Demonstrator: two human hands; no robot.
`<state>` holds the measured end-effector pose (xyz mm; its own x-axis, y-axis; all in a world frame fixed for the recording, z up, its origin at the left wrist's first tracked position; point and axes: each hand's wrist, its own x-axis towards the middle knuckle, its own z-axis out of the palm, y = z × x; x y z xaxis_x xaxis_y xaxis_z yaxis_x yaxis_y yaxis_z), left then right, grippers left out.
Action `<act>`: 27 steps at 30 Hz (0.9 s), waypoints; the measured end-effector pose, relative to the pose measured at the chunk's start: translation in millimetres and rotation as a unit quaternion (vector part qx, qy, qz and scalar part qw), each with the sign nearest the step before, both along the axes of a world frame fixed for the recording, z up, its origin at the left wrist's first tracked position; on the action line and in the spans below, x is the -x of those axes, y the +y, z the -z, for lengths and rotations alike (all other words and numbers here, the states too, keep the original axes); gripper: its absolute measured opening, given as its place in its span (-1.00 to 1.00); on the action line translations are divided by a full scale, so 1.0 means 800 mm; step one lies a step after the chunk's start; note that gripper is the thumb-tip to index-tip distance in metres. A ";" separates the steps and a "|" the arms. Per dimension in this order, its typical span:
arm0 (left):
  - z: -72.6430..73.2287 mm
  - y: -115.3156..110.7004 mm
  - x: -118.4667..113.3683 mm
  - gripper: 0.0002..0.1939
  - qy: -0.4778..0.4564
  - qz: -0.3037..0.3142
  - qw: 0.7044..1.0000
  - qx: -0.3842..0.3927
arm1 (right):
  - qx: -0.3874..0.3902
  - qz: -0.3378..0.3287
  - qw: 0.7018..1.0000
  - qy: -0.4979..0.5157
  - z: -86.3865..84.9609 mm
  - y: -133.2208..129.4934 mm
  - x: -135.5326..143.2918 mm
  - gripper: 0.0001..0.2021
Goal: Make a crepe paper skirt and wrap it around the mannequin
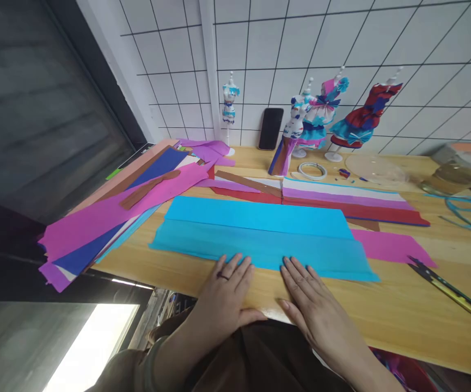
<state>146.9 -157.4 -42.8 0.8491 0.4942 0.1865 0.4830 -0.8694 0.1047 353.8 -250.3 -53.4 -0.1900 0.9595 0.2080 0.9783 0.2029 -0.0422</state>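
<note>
A wide light-blue sheet of crepe paper (255, 239) lies across the wooden table in front of me, with a crease or layer edge running along its length. My left hand (229, 291), with a ring on one finger, rests flat with its fingertips on the near edge of the sheet. To its right, my right hand (311, 294) also lies flat, fingers stretched out, its fingertips on the same edge. Neither hand grips anything. A pink paper piece (394, 247) shows from under the sheet's right end.
Layered coloured paper (124, 218) is piled at the left. A yellow and black cutter (451, 291) lies at the right edge. Behind the sheet are striped paper strips (349, 204), a tape roll (312, 171), a phone (271, 128) and several small dress forms, including a red-clad one (368, 117).
</note>
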 end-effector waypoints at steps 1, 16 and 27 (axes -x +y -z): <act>0.001 0.005 0.011 -0.25 0.000 -0.010 1.000 -0.007 | -0.004 0.000 1.000 -0.002 0.001 0.000 0.000 -0.45; -0.024 0.118 0.179 -0.65 -0.149 -0.217 0.961 0.086 | -0.047 -0.014 0.999 -0.018 0.013 0.000 -0.002 -0.40; -0.016 0.133 0.186 -0.74 -0.149 -0.255 0.945 0.144 | -0.061 -0.016 0.997 -0.042 0.016 0.000 -0.001 -0.38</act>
